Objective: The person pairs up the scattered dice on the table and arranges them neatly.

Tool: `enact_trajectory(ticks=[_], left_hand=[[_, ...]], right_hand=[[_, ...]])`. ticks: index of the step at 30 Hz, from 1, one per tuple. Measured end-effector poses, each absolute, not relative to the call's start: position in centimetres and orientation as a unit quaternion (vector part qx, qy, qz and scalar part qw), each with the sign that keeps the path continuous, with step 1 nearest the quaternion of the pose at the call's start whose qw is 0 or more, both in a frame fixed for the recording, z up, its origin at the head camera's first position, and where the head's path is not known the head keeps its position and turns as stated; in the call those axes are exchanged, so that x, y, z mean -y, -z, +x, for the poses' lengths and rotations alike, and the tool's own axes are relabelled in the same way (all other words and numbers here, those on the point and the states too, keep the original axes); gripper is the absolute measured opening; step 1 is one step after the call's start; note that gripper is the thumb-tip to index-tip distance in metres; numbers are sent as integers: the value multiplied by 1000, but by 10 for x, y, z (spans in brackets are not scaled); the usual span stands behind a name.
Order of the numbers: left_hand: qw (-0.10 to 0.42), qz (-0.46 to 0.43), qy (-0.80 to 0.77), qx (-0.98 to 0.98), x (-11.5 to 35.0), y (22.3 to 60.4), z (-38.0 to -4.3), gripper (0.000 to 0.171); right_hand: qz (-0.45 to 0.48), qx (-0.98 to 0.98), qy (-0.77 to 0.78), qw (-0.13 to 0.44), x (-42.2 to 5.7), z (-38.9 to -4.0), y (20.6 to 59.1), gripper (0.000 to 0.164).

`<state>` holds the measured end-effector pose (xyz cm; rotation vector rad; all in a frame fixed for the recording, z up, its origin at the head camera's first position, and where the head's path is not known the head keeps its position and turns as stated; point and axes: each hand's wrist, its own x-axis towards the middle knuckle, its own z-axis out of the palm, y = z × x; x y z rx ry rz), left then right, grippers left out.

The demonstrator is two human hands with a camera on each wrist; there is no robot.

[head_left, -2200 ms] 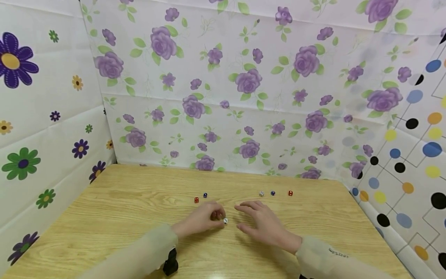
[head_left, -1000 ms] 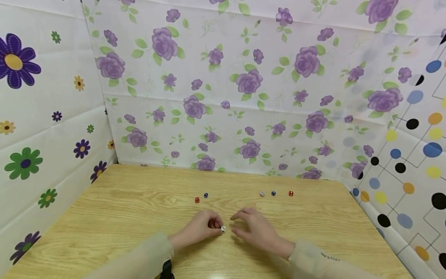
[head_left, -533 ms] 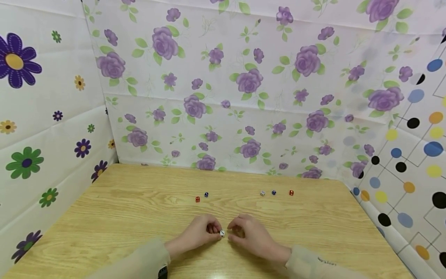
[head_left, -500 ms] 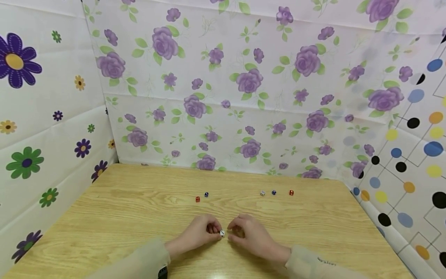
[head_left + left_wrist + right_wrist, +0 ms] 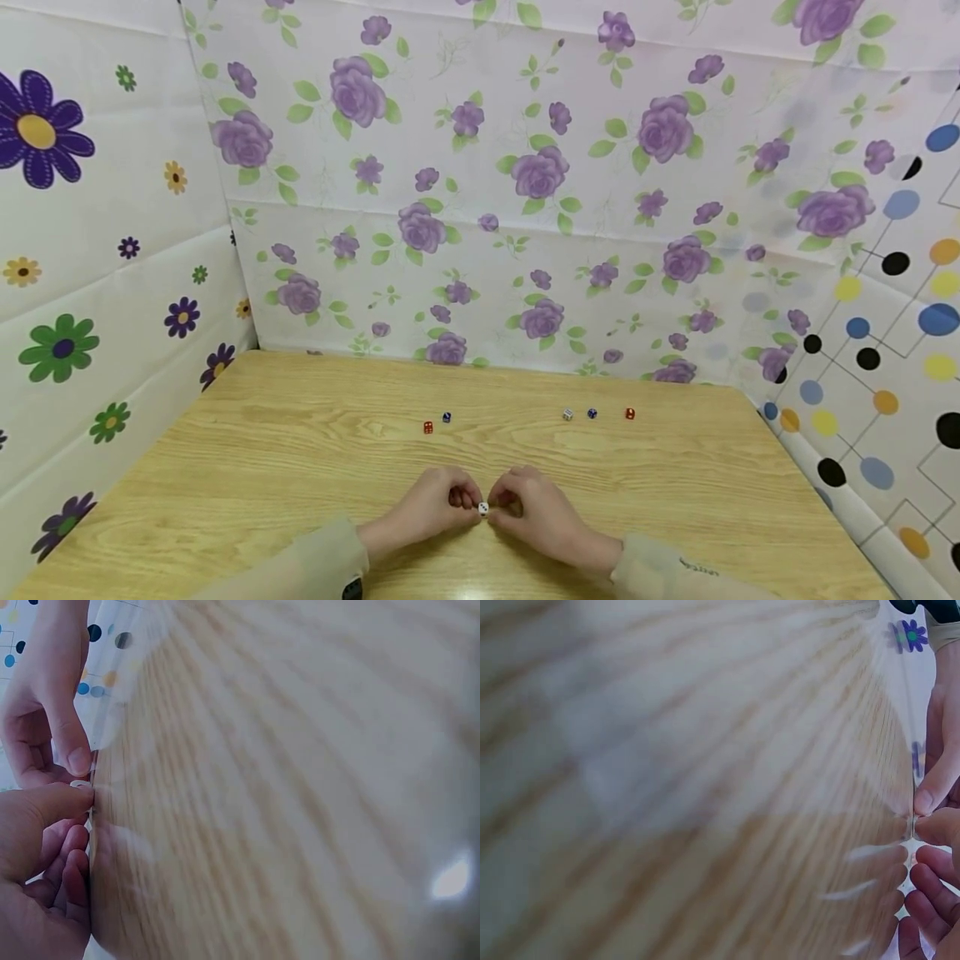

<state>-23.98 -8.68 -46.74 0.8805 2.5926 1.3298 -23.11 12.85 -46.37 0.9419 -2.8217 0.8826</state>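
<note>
A small white die [image 5: 483,508] with dark pips is between my two hands, low over the front middle of the wooden table. My left hand [image 5: 437,507] pinches it from the left, thumb and forefinger together. From the other side my right hand [image 5: 542,518] meets it, thumb and forefinger tips drawn in at the die. The left wrist view shows a white edge of the die [image 5: 79,783] between the left thumb [image 5: 64,801] and the right hand's fingertips. Both thumbs almost meet in the right wrist view, where fingers hide the die. The other fingers of each hand are curled in.
Farther back on the wooden table [image 5: 315,417] lie a red die [image 5: 428,427] and a blue die [image 5: 447,417]. To their right stand another white die [image 5: 567,414], a blue die [image 5: 592,413] and a red die [image 5: 630,413]. Patterned cloth walls [image 5: 480,275] border the table.
Both hands have come nearer to the body, the white die carried along in the left. The right hand has moved in from the right, its spread fingers now drawn together at the die.
</note>
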Motion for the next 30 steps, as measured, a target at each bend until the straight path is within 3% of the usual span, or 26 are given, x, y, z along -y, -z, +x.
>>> enact_trajectory(ticks=[30], left_hand=[[52,287,-445,-846,83,471,-225,8]], right_hand=[[311,907,-283,28,-133,-220,468,10]])
